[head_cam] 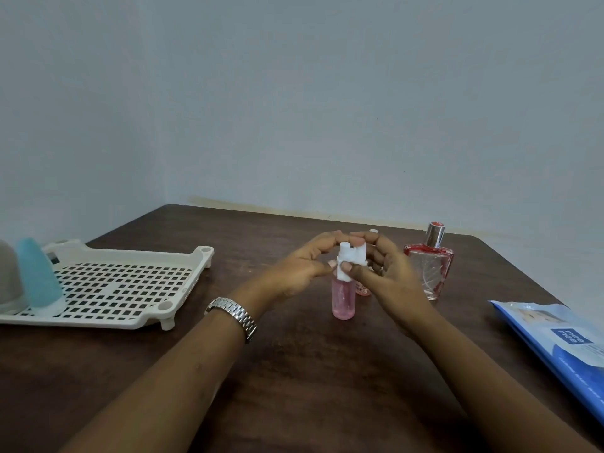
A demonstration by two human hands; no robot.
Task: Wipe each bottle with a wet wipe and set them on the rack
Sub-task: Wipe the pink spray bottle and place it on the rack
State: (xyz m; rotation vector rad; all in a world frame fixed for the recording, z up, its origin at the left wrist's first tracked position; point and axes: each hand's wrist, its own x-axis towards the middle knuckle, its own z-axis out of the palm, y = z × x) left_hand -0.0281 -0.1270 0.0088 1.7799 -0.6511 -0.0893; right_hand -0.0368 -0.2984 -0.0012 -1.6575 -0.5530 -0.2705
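Pink bottle point(343, 297) upright between both hands point(302, 266).

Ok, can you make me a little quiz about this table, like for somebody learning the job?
1. True or false: the blue bottle stands on the rack.
2. The left hand holds the small bottle while the right hand pinches a wet wipe against it. The liquid inside is: A green, B pink, C yellow.
3. Fill in: the wipes pack lies on the person's ____ side.

Key: 1 true; 2 B; 3 right.
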